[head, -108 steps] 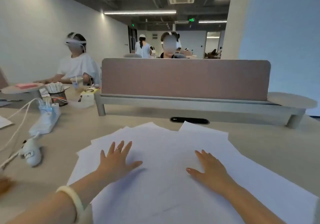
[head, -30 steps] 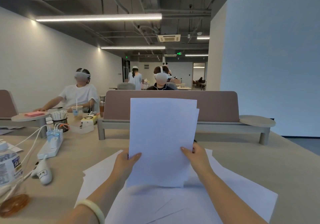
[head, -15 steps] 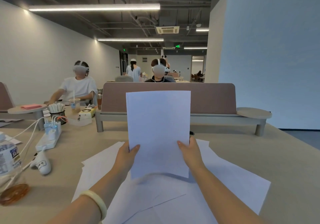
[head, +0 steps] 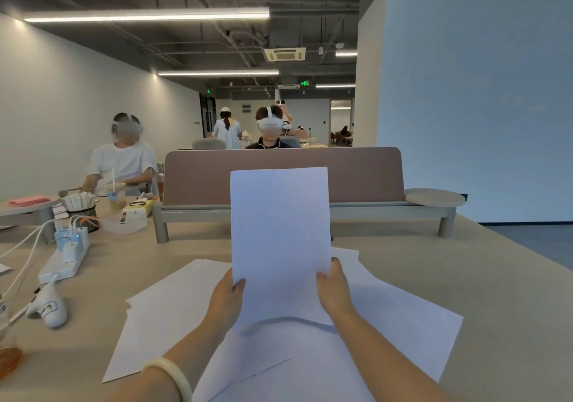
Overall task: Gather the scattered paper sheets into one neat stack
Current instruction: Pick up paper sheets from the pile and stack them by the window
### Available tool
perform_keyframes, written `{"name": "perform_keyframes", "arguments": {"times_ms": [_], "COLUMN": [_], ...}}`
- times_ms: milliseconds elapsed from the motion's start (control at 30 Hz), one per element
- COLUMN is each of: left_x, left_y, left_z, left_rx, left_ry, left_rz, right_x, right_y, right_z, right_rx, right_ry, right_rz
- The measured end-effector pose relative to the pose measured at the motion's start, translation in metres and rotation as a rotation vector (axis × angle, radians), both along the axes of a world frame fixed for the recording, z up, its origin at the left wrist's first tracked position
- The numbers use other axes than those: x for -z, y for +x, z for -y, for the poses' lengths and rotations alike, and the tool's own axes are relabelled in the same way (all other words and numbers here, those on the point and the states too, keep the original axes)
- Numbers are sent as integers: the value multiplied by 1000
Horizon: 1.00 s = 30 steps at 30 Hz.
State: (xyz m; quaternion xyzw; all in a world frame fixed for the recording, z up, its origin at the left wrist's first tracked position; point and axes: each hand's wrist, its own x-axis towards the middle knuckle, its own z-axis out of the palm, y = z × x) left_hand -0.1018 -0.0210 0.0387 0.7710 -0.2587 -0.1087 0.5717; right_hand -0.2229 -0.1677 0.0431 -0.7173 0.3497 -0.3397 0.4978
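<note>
Left hand [head: 228, 297], lower centre of the frame: thumb in front, fingers behind, grasping the lower left edge of an upright stack of white paper sheets [head: 280, 240]. A pale green bangle [head: 173, 373] sits on that wrist, lower left.

Right hand [head: 333, 293], lower centre right: grasping the lower right edge of the same stack, with the thumb on its front face.

The stack stands vertically at frame centre, its edges appearing aligned. Its bottom edge sits at or just above the sheets lying beneath; contact cannot be confirmed.

Loose white paper sheets [head: 173, 314] lie flat and overlapping on the beige tabletop [head: 496, 293], fanned out to the left and right of both forearms across the lower half of the frame, corners out of line.

A mauve fabric divider panel [head: 356, 175] stands behind the stack at mid-frame. A white power strip [head: 63, 263] with several plugs and white cables lies on the tabletop at centre left, well apart from the sheets.
</note>
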Motion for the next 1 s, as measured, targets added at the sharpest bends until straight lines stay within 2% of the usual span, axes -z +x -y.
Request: {"name": "perform_keyframes", "arguments": {"times_ms": [333,567,667,700,767,800,833,867,900,1000], "left_x": [-14,-3,7,12,21,25,28,33,35,42], "left_y": [-90,-187,-230,-242,-263,-271,-276,-279,-283,-287], "left_z": [112,201,235,246,267,276,285,293,300,318], "left_rx": [212,437,563,587,610,605,598,596,597,591], "left_ry": [46,39,-10,-11,75,140,201,247,287,369], "left_rz": [57,27,58,62,75,97,122,152,186,289], "right_x": [-25,-6,9,11,22,20,20,16,10,4], "right_y": [-123,-233,-276,-288,-310,-317,-320,-323,-328,-334], "right_z": [95,176,203,210,221,224,232,237,238,244], "right_rx": [219,443,520,533,401,392,474,526,598,541], "right_ry": [-140,-174,-95,-92,-528,-557,-398,-231,-150,-297], "right_rz": [-38,-341,-268,-403,-1270,-1395,-1190,-887,-711,-826]}}
